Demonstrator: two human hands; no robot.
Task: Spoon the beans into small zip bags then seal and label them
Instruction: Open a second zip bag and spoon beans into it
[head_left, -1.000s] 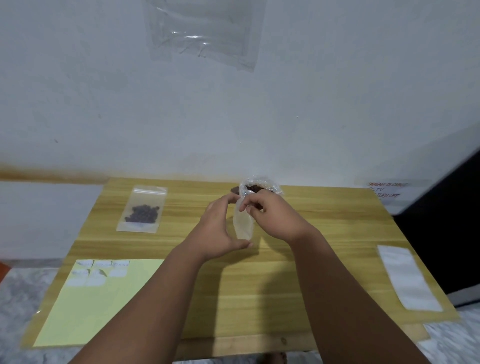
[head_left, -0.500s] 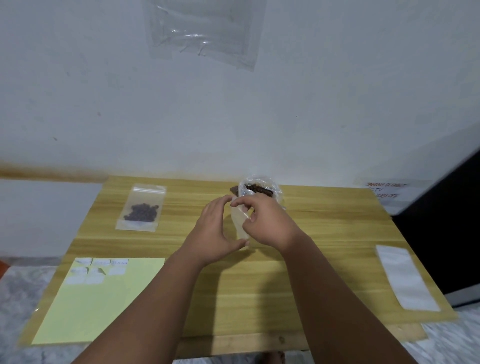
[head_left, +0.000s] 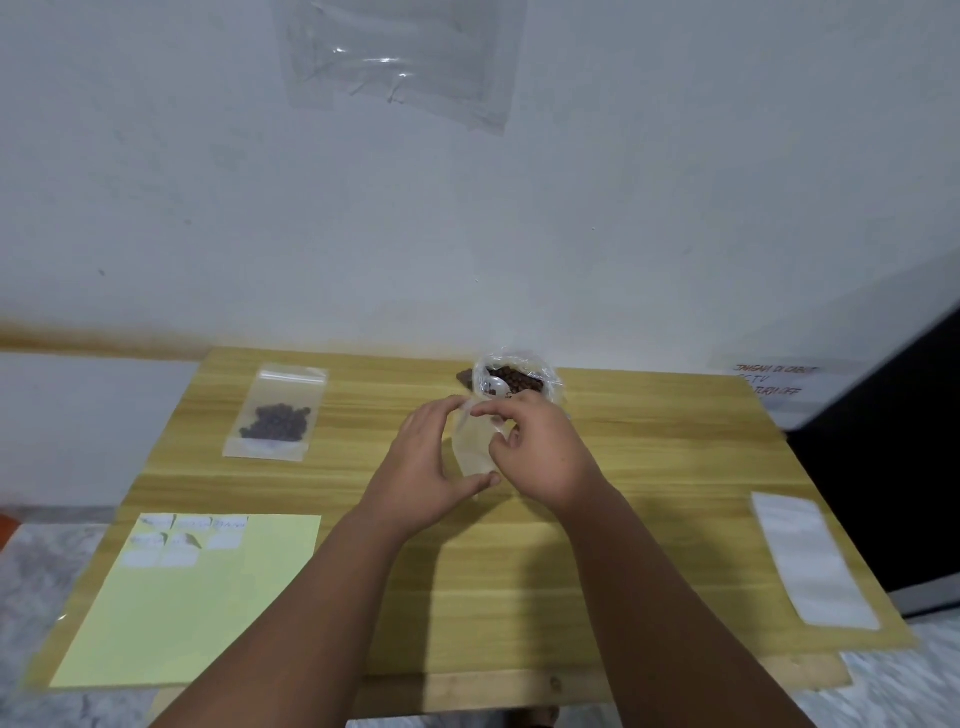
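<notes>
Two hands, the left hand (head_left: 421, 467) and the right hand (head_left: 540, 452), are gripping one empty zip bag (head_left: 475, 447), and just beyond that grip one open bag of beans (head_left: 514, 382) is standing with one white spoon (head_left: 493, 387) in it. One filled zip bag (head_left: 278, 415) is lying well left of the grip, one yellow label sheet (head_left: 208, 597) is lying nearer and left of it, bearing labels too blurred to count, and one white strip (head_left: 813, 561) is lying far to its right.
</notes>
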